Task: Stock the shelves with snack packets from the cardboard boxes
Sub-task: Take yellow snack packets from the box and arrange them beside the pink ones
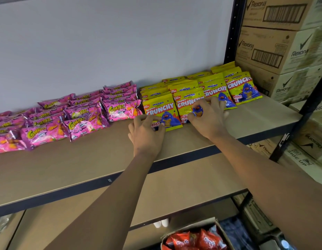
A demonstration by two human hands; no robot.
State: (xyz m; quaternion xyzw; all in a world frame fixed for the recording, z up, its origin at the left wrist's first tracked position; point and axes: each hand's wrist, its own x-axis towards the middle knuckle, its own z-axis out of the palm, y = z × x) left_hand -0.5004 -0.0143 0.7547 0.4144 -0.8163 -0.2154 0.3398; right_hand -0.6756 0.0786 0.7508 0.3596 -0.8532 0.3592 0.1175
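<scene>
Right now both my hands are on the yellow packets [217, 91], which stand on the right part of the shelf [102, 156], against the far wall. My left hand [147, 134] has its fingers curled and pinches the near bottom edge of the left packet [160, 109]. My right hand [208, 118] is curled over the next packet [187, 102] and pinches its lower half.

As I judge it, the step is squaring up the front faces. To do it well I should hold each packet low, slide rather than lift, and line the bottom edges up with the two fronts to the right, so the ones leaning behind do not topple.

By my count the yellow ones make four rows running far from four front packets; how many overlap behind each I cannot tell. The pink packets [84, 121] lie to the left in several overlapping rows, well over a dozen, and run out of view. Below, near me, is one open box [219, 230] of red packets [192, 239], at least three showing. At far right I count three stacked Rexona boxes [268, 49], with more lower down.
</scene>
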